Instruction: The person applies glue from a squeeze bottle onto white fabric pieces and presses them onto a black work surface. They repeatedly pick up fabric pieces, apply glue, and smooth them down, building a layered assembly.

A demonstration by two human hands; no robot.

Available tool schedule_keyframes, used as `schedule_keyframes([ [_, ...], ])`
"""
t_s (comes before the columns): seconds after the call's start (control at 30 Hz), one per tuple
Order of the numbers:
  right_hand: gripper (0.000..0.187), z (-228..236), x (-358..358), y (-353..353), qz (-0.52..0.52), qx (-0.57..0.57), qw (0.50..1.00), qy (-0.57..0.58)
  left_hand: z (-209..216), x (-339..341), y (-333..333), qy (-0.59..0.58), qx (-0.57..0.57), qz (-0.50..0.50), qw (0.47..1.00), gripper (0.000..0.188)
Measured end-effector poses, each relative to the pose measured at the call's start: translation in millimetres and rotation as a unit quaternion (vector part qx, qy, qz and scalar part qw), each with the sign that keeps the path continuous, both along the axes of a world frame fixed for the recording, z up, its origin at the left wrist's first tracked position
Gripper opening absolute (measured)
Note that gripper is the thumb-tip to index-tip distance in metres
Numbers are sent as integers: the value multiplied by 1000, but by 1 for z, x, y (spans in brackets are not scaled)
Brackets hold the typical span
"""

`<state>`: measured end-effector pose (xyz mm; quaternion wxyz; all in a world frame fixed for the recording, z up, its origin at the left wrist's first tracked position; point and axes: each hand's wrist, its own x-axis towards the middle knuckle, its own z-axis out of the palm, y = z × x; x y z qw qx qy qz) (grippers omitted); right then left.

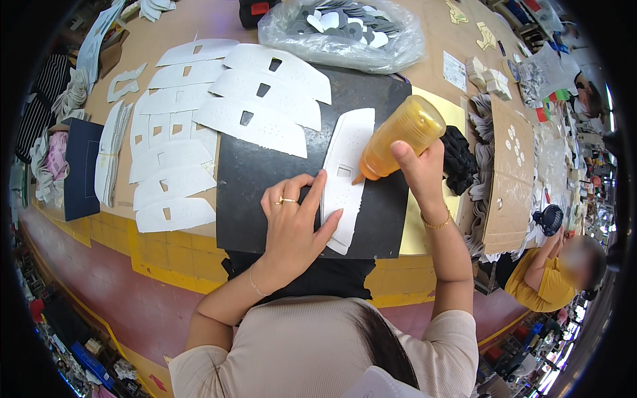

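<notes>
A white cut piece with a small rectangular window lies on the black mat in front of me. My left hand rests with fingers apart along its left edge, index finger and thumb touching it. A ring shows on that hand. My right hand is wrapped round a translucent squeeze bottle of amber liquid, tilted with its nozzle down. The nozzle tip is at the piece's right side, just beside the window; whether it touches is hard to tell. Most of my right fingers are hidden behind the bottle.
The black mat lies on a brown table. Overlapping white pieces fan out to the left, beside a banded stack. A clear bag of grey and white pieces stands at the back. Black cloth and a cardboard sheet are at right; a co-worker sits beyond.
</notes>
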<state>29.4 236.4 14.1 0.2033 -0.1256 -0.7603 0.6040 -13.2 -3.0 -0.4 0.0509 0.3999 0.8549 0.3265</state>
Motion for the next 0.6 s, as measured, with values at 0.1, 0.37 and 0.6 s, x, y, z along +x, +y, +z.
schedule_keyframes([
  [0.1, 64, -10, 5, -1, -14, -162, 987, -6, -1, -2, 0, 4, 8, -18, 1000, 65],
  [0.37, 65, -3, 15, 19, -63, -454, 884, 89, 2, -5, 5, -54, -3, 13, 998, 67],
  [0.6, 56, -8, 24, 24, -58, -490, 860, 129, 8, -1, 9, -64, 9, 13, 998, 57],
])
